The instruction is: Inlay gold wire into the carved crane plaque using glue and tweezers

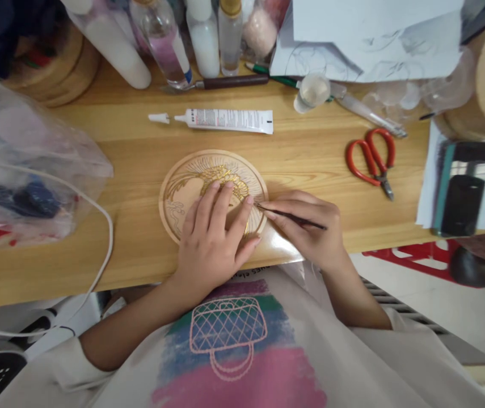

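Observation:
A round wooden plaque (pixel 168 192) lies flat near the table's front edge, with line drawing and gold wire-like outlines (pixel 225 173) on its face. My left hand (pixel 214 238) rests on it, fingers stretched out and spread, hiding its lower middle. At the plaque's right rim, my right hand (pixel 310 224) pinches slim dark tweezers (pixel 295 217). Their tip points left, close to my left index fingertip; whether it grips anything is too small to tell. Behind the plaque lies a white glue tube (pixel 229 120), its nozzle facing left beside a loose white cap (pixel 158 118).
Red-handled pliers (pixel 372 158) and a phone (pixel 465 190) lie to the right. Bottles (pixel 163 45), a dark-handled craft knife (pixel 233 82), a small cup (pixel 314 89) and papers (pixel 378 34) line the back. A plastic bag (pixel 33 170) and white cable (pixel 108 226) occupy the left.

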Demonstrator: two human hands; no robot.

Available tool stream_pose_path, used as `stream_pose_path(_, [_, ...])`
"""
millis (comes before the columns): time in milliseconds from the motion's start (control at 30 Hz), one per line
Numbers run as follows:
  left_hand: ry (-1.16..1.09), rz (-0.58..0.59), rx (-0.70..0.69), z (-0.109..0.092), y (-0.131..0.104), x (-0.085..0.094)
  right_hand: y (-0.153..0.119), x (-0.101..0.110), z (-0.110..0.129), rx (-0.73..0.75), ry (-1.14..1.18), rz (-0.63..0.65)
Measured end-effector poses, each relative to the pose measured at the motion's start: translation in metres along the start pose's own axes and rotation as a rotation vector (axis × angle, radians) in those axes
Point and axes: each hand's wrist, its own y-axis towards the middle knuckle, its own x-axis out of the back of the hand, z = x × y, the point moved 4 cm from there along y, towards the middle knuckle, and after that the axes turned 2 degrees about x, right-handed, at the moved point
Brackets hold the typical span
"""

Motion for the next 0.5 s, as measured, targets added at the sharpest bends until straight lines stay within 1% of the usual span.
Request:
stream_pose_path(233, [0.003, -0.014, -0.004, -0.0006, 0.0003, 0.0002, 0.0086, 0.0039, -0.0009, 0.031, -0.005, 0.086])
stream_pose_path(367, [-0.006, -0.008, 0.008, 0.0001, 0.0000, -0.0009, 0.0082, 0.0046, -0.0025, 0.031, -0.006, 0.072])
stream_pose_path(500, [0.016, -0.029, -0.003, -0.0004, -0.0003, -0.0008, 0.0049, 0.0050, -0.0027, 0.032, -0.010, 0.040])
